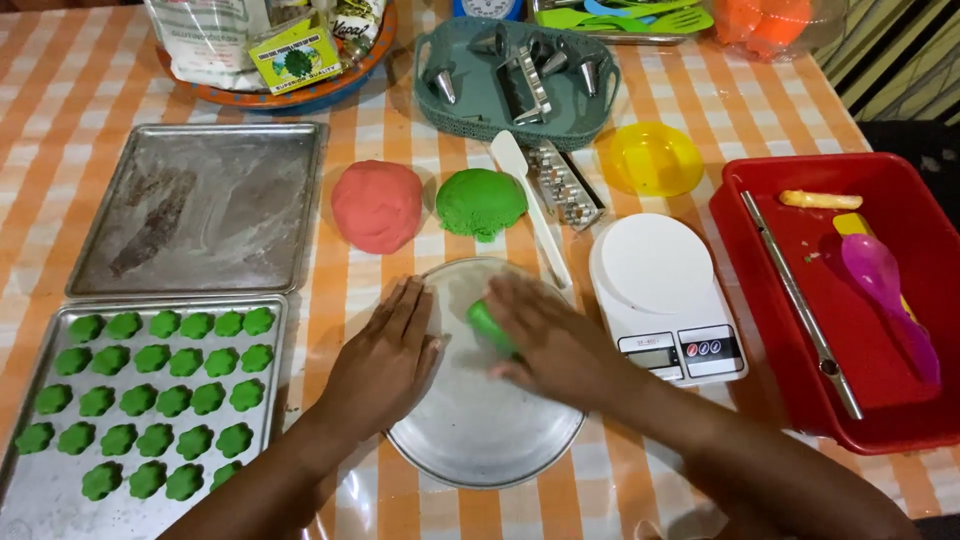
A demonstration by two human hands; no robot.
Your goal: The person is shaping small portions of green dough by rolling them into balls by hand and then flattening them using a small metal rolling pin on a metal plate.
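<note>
Two hands: both down on the round metal plate in front of me, on the checked desk.
Left hand: flat, palm down on the plate's left rim, fingers spread, grip released, holding nothing.
Right hand: pressed palm down over a green dough piece, fingers straight, not clenched; the dough peeks out at my fingertips.
Green dough piece: on the plate, upper middle, under my right palm.
Left tray: near my left arm, rows of green flower-shaped cookies laid out on it.
Upper tray: just behind the cookie tray, floured, bare of cookies.
Dough balls: a pink dough lump and a green dough lump side by side, just beyond the plate.
White spatula: lying beside the green lump, tip reaching the plate's rim.
Kitchen scale: white, just right of the plate, close to my right wrist.
Red tub: far right, with a purple spoon and a metal rod inside.
Yellow bowl: behind the scale.
</note>
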